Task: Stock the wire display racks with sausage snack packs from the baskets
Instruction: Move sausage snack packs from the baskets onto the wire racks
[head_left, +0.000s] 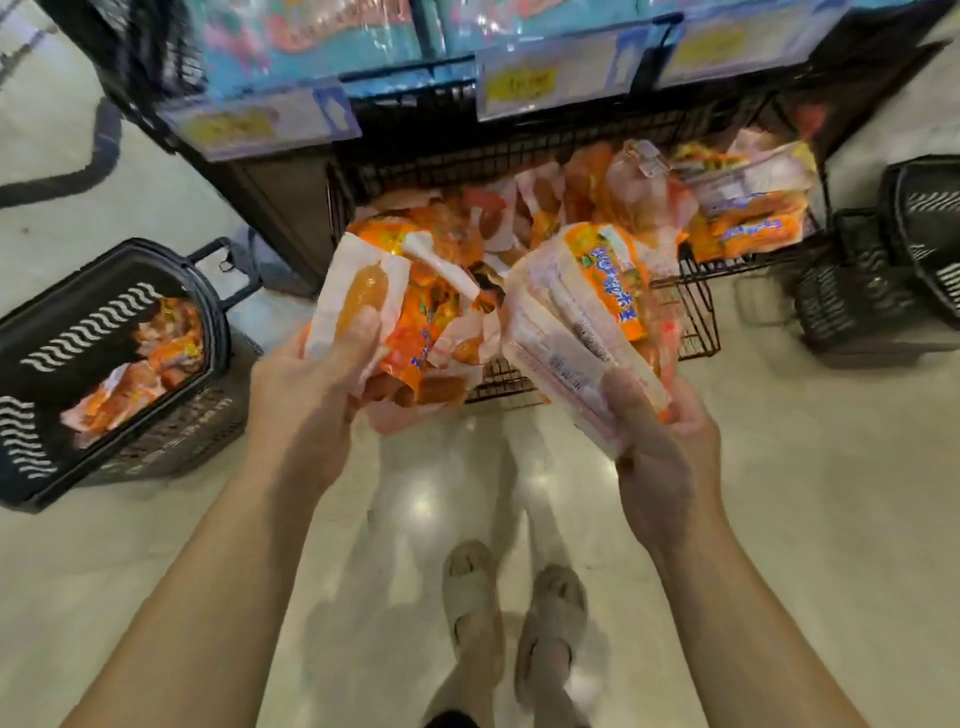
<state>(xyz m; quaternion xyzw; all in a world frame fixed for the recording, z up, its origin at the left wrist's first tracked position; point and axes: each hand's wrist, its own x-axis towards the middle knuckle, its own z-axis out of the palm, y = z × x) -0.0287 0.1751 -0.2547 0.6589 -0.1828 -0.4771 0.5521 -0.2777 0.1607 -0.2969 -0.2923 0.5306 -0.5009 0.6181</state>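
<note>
Just toward 10 o'clock from centre: a loose bunch of sausage snack packs (415, 322), orange and white, crumpled and fanned out. Hangs from the left hand (311, 384), gripped with the thumb pressed on top of a pack with a clear window and the fingers curled beneath.

Just toward 2 o'clock from centre: a neater stack of sausage packs (582, 312), pale backs up, orange labels with blue lettering at the far end. Lies tilted in the right hand (660, 431), clamped between the thumb on top and the fingers curled underneath. Separated from the bunch by a narrow gap, both held over the near edge of a low black wire rack (693, 317).

Inside the rack, from 12 to 1 o'clock: a jumbled heap of packs (613, 192) in the same orange and white, spread from side to side. Higher, at 12 o'clock: blurred price tags (524, 85) with yellow labels, and behind them blue packaging (332, 36) on an upper tier.

At 9 o'clock, on the floor: a black plastic basket (221, 332) with white wavy markings, holding more orange packs (150, 358).

At 3 o'clock: a cluster of black baskets (883, 270) set close together; contents impossible to tell.

At 6 o'clock: pale glossy floor (805, 519) and two feet in beige slippers (467, 582).
</note>
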